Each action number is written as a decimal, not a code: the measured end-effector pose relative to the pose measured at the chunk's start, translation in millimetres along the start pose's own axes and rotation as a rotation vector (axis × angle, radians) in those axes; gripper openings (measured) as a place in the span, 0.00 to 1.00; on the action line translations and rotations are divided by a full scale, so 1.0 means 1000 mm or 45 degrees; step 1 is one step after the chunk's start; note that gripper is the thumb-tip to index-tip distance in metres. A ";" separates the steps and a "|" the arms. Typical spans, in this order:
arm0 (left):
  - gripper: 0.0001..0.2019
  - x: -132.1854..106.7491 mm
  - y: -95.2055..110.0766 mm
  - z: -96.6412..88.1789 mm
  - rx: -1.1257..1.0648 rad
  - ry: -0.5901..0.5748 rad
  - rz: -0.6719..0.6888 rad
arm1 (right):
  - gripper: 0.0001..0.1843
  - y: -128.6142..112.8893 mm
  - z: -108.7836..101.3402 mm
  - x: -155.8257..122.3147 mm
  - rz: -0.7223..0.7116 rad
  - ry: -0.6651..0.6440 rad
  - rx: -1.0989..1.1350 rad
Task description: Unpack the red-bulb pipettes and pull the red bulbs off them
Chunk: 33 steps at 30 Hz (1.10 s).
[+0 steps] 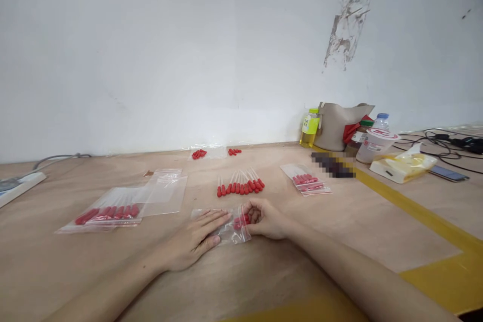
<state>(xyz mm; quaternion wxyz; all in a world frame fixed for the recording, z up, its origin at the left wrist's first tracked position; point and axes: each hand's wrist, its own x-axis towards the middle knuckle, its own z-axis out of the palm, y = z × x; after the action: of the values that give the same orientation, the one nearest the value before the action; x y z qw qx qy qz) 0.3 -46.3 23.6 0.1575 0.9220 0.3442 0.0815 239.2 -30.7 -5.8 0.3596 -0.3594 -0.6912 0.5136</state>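
Observation:
A clear zip-lock bag (226, 234) lies on the table before me. My left hand (192, 241) rests flat on its left part, fingers stretched out. At the bag's open right end, my right hand (266, 219) curls its thumb and fingers around the ends of droppers with red rubber bulbs (241, 222). Part of these bulbs shows at the bag's mouth; their tubes are hard to make out under the plastic and my left hand. Just beyond, several loose droppers (241, 187) lie in a fanned row, bulbs toward me and thin clear tubes pointing away.
Filled bags of droppers lie left (109, 211) and right (305, 179); flat bags (164, 193) overlap the left ones. Loose red bulbs (198, 154) lie by the wall. Right stand a yellow bottle (309, 128), a grey bag (335, 126), a cup (377, 146) and a tissue pack (402, 166).

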 end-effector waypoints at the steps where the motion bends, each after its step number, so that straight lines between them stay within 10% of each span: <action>1: 0.23 0.000 0.000 0.000 0.004 -0.005 -0.005 | 0.20 0.001 -0.004 0.000 0.053 -0.030 0.140; 9: 0.20 -0.001 -0.005 0.000 0.086 -0.074 0.030 | 0.17 -0.016 -0.060 -0.009 0.379 0.128 0.547; 15: 0.19 -0.005 0.002 0.002 0.097 -0.085 -0.042 | 0.09 -0.031 -0.105 -0.006 0.133 0.550 0.383; 20: 0.20 -0.006 0.003 0.014 0.141 0.025 -0.164 | 0.06 -0.031 -0.081 0.023 -0.369 0.679 -0.286; 26: 0.19 -0.007 0.005 0.027 0.256 0.259 -0.311 | 0.16 -0.006 -0.034 0.057 -0.671 0.466 -1.210; 33: 0.20 0.007 0.004 0.007 0.285 0.249 -0.006 | 0.14 0.018 -0.031 0.071 -0.796 0.297 -1.490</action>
<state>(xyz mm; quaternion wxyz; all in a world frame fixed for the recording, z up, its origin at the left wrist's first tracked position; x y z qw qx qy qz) 9.5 -46.0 18.5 0.0195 0.9206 0.3672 0.1317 234.1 49.2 -7.7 0.3096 -0.3313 -0.8837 -0.1160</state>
